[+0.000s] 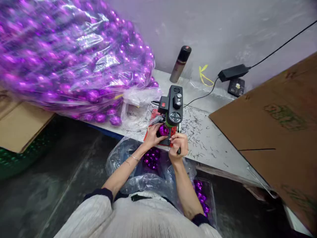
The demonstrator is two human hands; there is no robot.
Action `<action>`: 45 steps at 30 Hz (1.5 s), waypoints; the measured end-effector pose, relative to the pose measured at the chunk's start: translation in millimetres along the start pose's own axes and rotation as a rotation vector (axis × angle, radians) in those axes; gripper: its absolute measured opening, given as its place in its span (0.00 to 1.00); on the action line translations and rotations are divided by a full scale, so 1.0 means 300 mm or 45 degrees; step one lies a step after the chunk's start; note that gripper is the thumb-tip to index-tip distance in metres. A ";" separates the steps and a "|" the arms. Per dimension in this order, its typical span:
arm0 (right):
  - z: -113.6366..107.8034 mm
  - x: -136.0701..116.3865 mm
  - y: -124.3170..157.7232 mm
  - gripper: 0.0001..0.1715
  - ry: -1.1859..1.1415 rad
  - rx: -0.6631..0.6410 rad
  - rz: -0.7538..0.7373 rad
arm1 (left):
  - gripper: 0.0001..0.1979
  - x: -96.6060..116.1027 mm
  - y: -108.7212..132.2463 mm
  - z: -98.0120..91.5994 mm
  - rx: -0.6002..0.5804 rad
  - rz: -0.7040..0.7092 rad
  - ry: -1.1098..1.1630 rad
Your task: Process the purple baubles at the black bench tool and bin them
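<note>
A small black bench drill press (175, 104) stands on the worktable, a red switch on its left side. Under its head sits a shiny purple ball (163, 130). My left hand (152, 135) is closed around that ball from the left, thumb at the front. My right hand (178, 145) is wrapped round the press's lever handle (179, 127), whose metal shaft rises above the fist. Beneath the press lies a red base mat (155, 114), partly hidden by my hands. The drill's tip is hidden.
A huge clear bag of purple balls (81, 62) fills the left. Thin dark shavings litter the white tabletop (210, 132). Behind stand a spray can (180, 64) and a power adapter (234, 72). A cardboard box (277, 132) is at right. More purple balls (151, 158) lie in plastic below the edge.
</note>
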State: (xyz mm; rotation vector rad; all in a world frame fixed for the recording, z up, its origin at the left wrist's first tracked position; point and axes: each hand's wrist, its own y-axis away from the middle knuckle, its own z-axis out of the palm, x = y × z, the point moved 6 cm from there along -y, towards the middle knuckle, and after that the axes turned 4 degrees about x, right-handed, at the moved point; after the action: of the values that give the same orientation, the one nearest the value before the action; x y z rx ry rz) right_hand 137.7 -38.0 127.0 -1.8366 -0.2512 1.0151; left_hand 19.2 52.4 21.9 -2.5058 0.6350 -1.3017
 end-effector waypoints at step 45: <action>-0.006 -0.059 -0.107 0.17 -0.032 0.008 0.047 | 0.27 -0.211 -0.157 -0.330 0.137 -0.582 -0.512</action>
State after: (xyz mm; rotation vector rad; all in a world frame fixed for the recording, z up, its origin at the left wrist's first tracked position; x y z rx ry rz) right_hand 136.2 -33.3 163.4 -1.8297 -0.2291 1.0637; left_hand -81.6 122.7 52.4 -2.7968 -0.1003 -0.8670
